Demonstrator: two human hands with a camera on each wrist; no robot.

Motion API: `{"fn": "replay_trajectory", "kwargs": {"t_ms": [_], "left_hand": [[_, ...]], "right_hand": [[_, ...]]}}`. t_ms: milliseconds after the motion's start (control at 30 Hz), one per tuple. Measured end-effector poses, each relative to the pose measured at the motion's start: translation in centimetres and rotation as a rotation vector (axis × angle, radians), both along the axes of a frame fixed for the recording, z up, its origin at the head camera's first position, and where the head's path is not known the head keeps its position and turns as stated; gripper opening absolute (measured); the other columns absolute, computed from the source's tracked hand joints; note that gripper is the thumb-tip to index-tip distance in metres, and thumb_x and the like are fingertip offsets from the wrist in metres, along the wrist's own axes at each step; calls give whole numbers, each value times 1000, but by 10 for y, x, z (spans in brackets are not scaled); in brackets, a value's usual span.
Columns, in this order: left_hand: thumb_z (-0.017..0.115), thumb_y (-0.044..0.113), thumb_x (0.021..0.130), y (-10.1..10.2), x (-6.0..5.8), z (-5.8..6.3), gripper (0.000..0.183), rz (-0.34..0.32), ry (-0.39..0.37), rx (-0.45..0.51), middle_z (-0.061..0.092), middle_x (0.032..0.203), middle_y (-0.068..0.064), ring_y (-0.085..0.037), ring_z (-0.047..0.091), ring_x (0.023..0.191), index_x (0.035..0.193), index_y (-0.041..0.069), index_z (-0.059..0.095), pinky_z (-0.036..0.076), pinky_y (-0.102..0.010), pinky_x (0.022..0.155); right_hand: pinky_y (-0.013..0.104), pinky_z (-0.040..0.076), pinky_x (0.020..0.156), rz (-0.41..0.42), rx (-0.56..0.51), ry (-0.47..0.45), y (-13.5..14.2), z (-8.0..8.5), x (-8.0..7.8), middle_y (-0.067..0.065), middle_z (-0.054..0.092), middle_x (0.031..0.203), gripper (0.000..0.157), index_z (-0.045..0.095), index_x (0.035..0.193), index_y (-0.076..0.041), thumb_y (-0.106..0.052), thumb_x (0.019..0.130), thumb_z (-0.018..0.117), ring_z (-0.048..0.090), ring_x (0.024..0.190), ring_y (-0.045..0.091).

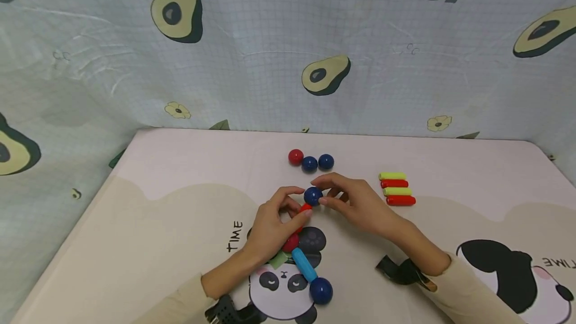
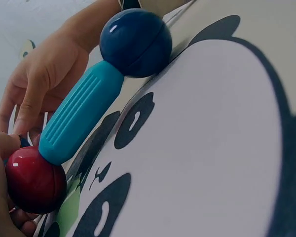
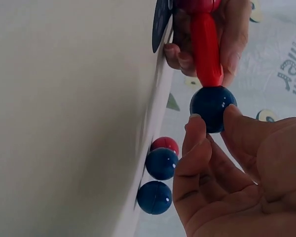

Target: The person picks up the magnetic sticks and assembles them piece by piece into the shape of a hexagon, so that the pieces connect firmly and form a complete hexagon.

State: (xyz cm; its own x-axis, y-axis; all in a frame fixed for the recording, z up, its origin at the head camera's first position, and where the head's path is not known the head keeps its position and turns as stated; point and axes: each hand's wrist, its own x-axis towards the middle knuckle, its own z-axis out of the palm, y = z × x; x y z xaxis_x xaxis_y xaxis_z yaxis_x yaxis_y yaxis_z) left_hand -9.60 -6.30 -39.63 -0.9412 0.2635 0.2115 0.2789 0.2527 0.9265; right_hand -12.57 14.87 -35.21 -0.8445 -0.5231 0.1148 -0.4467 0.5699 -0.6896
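Note:
My right hand (image 1: 360, 206) pinches a dark blue ball (image 3: 213, 106) between thumb and fingertips. The ball touches the end of a red rod (image 3: 205, 49), which my left hand (image 1: 272, 226) grips. At the rod's other end is a red ball (image 2: 35, 180), joined to a ribbed light blue rod (image 2: 84, 111). A second dark blue ball (image 2: 136, 42) caps that rod at the near end of the chain, over the printed panda. In the head view my left fingers hide part of the red rod. Whether the pinched ball is fixed on the rod, I cannot tell.
Beyond my hands, a loose red ball (image 1: 295, 157) and two blue balls (image 1: 309, 164) lie in a row. Several short yellow-green and red rods (image 1: 398, 191) are lined up right of my right hand. An avocado-print sheet (image 1: 252, 29) rises behind the table (image 1: 180, 159).

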Motion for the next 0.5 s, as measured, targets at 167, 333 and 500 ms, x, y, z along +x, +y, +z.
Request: {"fn": "replay_trajectory", "kwargs": {"t_ms": [167, 333, 500], "left_hand": [[70, 19, 88, -1, 0, 1, 40, -1, 16, 26, 63, 78, 5, -14, 52, 68, 125, 12, 56, 41, -24, 60], [70, 16, 88, -1, 0, 1, 40, -4, -1, 26, 59, 77, 4, -14, 48, 67, 126, 14, 58, 38, -23, 59], [69, 15, 88, -1, 0, 1, 41, -14, 5, 15, 54, 76, 4, -14, 45, 67, 127, 14, 57, 35, -24, 56]], "right_hand": [[28, 52, 76, 10, 11, 10, 0, 5, 1, -2, 65, 114, 39, 58, 127, -14, -10, 90, 67, 60, 91, 11], [30, 53, 76, -25, 12, 73, 14, 10, -4, 1, 66, 113, 39, 58, 126, -12, -8, 89, 68, 61, 93, 13], [30, 52, 73, -83, 61, 125, 37, 12, -9, 0, 66, 110, 32, 63, 121, -12, -9, 89, 68, 60, 91, 13]]}}
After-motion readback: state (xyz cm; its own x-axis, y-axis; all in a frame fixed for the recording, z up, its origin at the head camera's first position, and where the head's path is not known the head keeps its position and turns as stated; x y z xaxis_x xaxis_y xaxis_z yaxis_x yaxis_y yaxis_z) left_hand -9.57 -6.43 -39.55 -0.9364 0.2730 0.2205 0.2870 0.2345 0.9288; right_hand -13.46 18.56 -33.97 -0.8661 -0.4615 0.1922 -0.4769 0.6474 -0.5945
